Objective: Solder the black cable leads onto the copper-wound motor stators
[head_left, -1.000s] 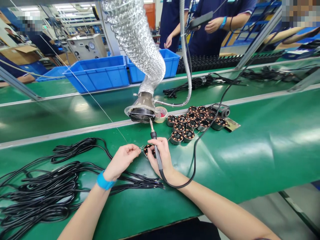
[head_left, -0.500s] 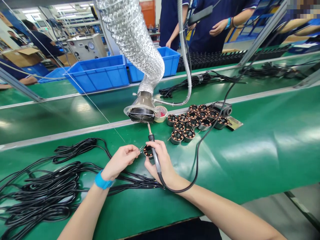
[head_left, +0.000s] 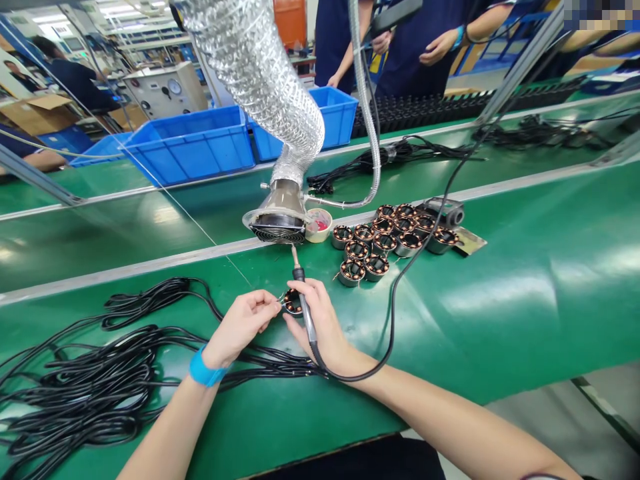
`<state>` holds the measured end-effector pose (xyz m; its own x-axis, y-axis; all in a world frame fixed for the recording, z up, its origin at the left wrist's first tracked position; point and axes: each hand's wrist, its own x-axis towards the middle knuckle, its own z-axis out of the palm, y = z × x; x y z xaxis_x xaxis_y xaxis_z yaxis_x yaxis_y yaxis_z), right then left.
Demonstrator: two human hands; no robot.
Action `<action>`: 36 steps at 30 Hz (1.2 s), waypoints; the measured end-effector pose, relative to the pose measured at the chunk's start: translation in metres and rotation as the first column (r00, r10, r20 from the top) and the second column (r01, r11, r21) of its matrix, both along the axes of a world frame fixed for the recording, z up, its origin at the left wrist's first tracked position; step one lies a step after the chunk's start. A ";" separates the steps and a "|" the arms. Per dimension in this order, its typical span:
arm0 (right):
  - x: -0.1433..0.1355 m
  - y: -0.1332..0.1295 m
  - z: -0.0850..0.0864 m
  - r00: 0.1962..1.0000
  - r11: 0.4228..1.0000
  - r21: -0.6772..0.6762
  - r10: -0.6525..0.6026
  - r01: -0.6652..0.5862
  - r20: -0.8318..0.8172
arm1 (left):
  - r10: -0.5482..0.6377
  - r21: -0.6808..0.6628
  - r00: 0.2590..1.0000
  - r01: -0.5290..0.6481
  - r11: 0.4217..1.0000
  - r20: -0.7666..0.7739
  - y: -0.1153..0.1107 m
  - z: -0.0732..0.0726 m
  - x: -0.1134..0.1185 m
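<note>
My left hand (head_left: 246,325), with a blue band at the wrist, pinches a thin wire (head_left: 281,303) at the left edge of a motor stator (head_left: 293,301). In my right hand (head_left: 323,327) lies a soldering iron (head_left: 305,307), its tip pointing away from me toward the fan. Fingers and thumb of that same hand curve around the right side of the stator, which they partly hide. Beyond the iron's tip hangs a fume extractor hood (head_left: 278,217) with a round black grille.
Several copper-wound stators (head_left: 383,243) stand to the right, near a small round tub (head_left: 319,225). Bundled black cables (head_left: 95,383) cover the left of the green bench. The iron's cord (head_left: 395,313) arches across the right. Blue bins (head_left: 193,147) and co-workers stand behind.
The view has shifted slightly. Both hands stay at the stator, the left pinching the wire and the right holding the iron; the left fingertips appear marginally closer to the stator.
</note>
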<state>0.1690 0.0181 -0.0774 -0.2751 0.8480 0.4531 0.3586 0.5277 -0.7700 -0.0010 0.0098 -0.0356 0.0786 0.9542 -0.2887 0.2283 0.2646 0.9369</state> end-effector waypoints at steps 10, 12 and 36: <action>0.013 -0.005 0.022 0.953 0.980 0.155 -0.078 0.127 -0.292 | -0.010 -0.018 1.000 0.010 1.000 0.019 0.002 -0.001 -0.001; 0.017 -0.005 0.021 0.949 0.976 0.176 -0.073 0.132 -0.306 | -0.010 -0.019 1.000 0.011 1.000 0.025 0.002 -0.002 -0.001; 0.017 -0.004 0.021 0.953 0.974 0.198 -0.045 0.108 -0.298 | -0.009 -0.018 1.000 0.009 1.000 0.027 0.002 0.000 -0.001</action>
